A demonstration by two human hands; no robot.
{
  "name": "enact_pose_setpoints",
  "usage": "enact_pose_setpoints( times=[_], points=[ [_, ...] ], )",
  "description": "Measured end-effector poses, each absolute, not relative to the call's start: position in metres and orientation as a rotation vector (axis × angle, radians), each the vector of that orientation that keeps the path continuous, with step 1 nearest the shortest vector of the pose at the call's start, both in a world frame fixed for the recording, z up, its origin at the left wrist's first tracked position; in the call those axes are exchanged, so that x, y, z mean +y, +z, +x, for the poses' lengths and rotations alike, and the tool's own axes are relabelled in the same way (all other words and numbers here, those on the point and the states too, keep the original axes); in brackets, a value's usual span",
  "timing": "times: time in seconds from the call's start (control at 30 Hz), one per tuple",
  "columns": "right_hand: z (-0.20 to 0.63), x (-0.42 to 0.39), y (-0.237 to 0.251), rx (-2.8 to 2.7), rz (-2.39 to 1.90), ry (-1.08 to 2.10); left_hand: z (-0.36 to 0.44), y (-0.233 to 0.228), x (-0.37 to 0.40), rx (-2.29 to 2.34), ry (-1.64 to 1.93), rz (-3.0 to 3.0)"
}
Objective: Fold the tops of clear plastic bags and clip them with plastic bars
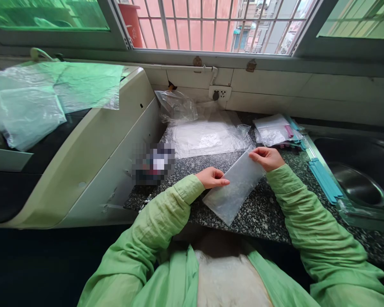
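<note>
A folded clear plastic bag (235,187) is held slantwise above the speckled counter, between both hands. My left hand (213,178) pinches its left edge, thumb on top and fingers beneath. At the bag's upper right corner, my right hand (267,158) closes thumb and fingers on the plastic. Behind the bag lies a flat stack of clear plastic bags (208,136). Right of that stack is a smaller pile of folded bags (270,130) with teal and pink strips. Several teal strips (324,181) rest by the sink's edge.
A metal sink (358,185) is at the right. On the left stands a bulky cream appliance (128,111) with plastic sheets (83,85) over it. A blurred item (153,164) sits beside it. A wall socket (220,92) is under the barred window.
</note>
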State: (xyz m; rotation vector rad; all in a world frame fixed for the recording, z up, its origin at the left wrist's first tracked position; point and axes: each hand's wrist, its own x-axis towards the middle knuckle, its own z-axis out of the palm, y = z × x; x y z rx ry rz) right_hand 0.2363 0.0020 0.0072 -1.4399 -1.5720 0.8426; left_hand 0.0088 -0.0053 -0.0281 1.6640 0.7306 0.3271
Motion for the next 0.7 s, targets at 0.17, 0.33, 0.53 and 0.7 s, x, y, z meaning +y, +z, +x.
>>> enact_pose_setpoints(
  times=[0.17, 0.33, 0.53, 0.7],
  points=[
    [0.219, -0.006, 0.012, -1.602, -1.427, 0.939, 0.01, -0.027, -0.005, 0.76, 0.384, 1.695],
    [0.215, -0.007, 0.012, -1.607, -1.426, 0.921, 0.014, -0.025, -0.004, 0.808, 0.411, 1.653],
    [0.221, -0.004, 0.009, -1.627, -1.421, 0.856, 0.014, -0.023, -0.003, 0.814, 0.411, 1.63],
    [0.222, -0.004, 0.008, -1.641, -1.428, 0.821, 0.013, -0.022, -0.004, 0.805, 0.392, 1.616]
  ],
)
